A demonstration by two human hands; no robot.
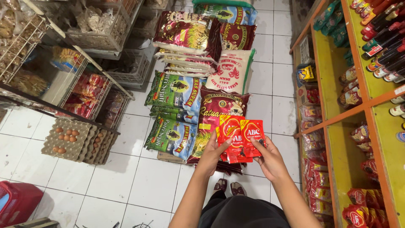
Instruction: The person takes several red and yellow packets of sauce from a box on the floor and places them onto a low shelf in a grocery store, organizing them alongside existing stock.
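Note:
Both my hands hold a fanned bunch of small red sauce sachets in front of me, above the tiled floor. My left hand grips their left edge, thumb on the front. My right hand holds the right side, with its fingers over the rightmost sachet. Below them I see my dark clothes and my sandalled feet.
Stacked rice sacks fill the floor ahead. Egg trays sit at the left under wire racks of snacks. A yellow-and-orange shelf on the right holds bottles and more red sachets. A red basket stands at the lower left.

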